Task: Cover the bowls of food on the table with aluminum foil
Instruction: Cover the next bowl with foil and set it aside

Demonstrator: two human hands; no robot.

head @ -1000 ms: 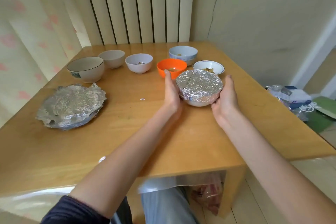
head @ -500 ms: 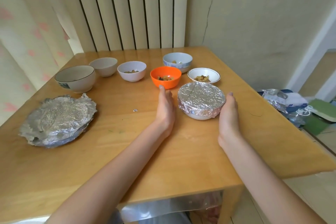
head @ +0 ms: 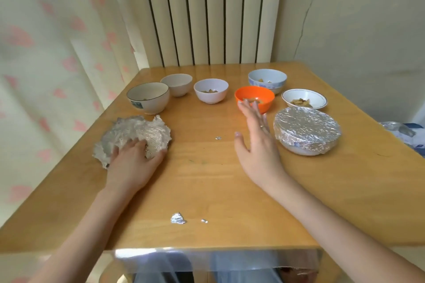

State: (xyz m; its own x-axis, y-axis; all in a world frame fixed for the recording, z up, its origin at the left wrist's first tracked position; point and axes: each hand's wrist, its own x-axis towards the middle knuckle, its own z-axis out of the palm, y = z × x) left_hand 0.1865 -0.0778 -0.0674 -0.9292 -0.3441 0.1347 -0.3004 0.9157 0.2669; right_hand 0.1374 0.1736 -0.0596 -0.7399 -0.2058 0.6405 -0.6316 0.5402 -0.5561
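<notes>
A white bowl wrapped in foil (head: 307,128) stands at the right of the wooden table (head: 207,181). Behind it sit an orange bowl (head: 264,95), a shallow white dish (head: 303,97) and a blue-patterned bowl (head: 266,77), all uncovered with food inside. Further left are a white bowl (head: 210,89), a beige bowl (head: 176,84) and a dark-rimmed bowl (head: 148,97). My left hand (head: 133,161) lies on the near edge of a crumpled foil sheet (head: 138,128), fingers bent into it. My right hand (head: 255,138) hovers flat and holds nothing, just left of the covered bowl.
Small foil scraps lie near the front (head: 178,218) and mid-table (head: 218,138). A shiny foil strip (head: 216,257) runs along the table's front edge. A radiator and a curtain stand behind; bags lie on the floor at right (head: 400,128).
Both hands let go of the foil-covered bowl. My left hand moved left onto the crumpled foil sheet, and my right hand crossed to the bowl's left side. The camera tilted down.
</notes>
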